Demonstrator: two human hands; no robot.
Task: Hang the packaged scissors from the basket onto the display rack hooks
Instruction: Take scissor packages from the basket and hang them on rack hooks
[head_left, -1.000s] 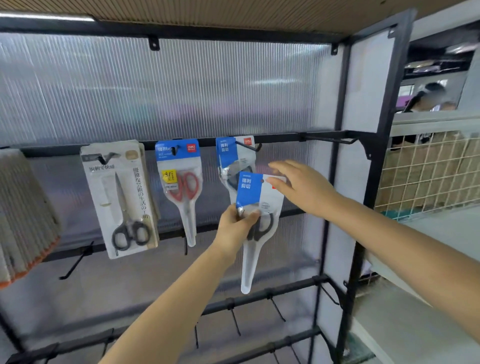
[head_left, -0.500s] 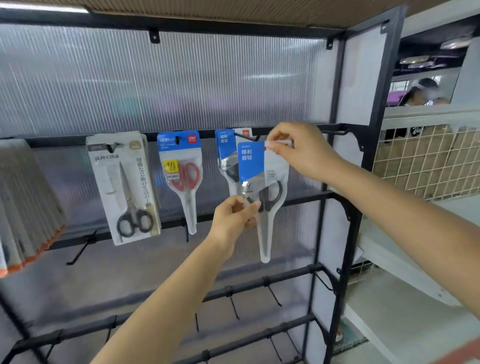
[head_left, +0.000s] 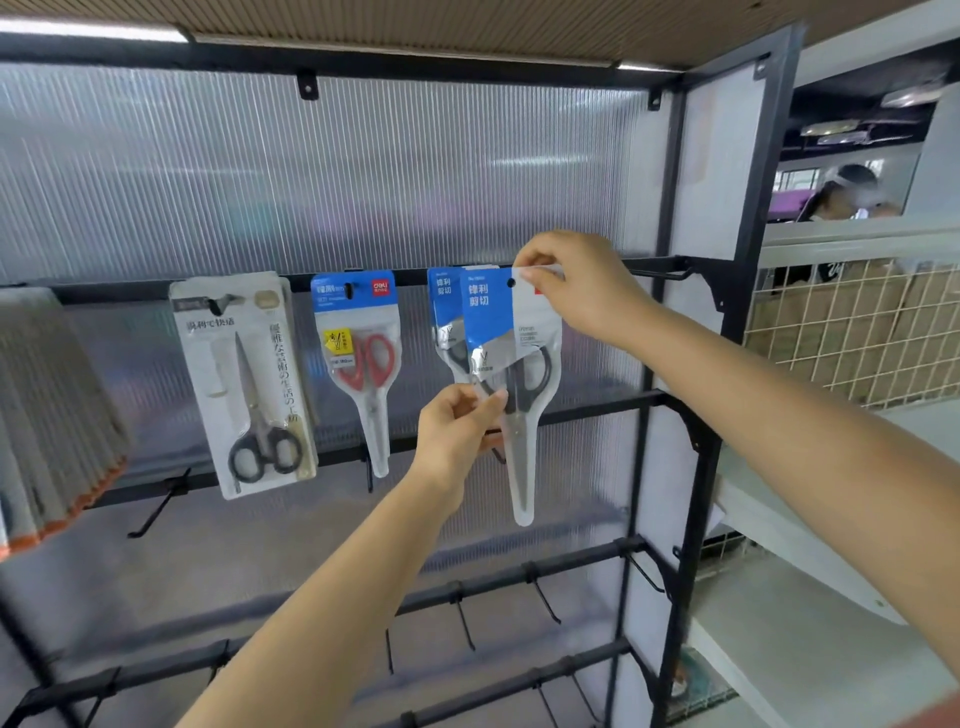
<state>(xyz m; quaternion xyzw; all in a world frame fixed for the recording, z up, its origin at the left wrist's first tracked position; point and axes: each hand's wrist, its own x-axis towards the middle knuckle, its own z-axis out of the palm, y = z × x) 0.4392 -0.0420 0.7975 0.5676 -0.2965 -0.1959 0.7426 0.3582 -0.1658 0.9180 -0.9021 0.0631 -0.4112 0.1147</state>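
A blue-and-clear pack of black-handled scissors (head_left: 519, 364) hangs in front of the top rail of the black display rack (head_left: 670, 332), its hang hole level with a hook. My right hand (head_left: 576, 286) pinches the pack's top right corner. My left hand (head_left: 457, 421) pinches its left edge near the handles. Right behind it a matching pack (head_left: 441, 317) hangs on the same hook. Further left hang a red-handled scissors pack (head_left: 363, 358) and a white carded pack with black scissors (head_left: 249, 384). The basket is out of view.
Bare black hooks (head_left: 156, 504) stick out from the lower rails. A fanned stack of grey, orange-edged packs (head_left: 47, 421) hangs at far left. White shelves (head_left: 810, 639) and a wire grid panel (head_left: 857, 332) stand at right; a person is behind it.
Both hands lifted the pack up and slightly right, from below the rail to the level of the top hook. My right hand shifted to pinch the top corner.
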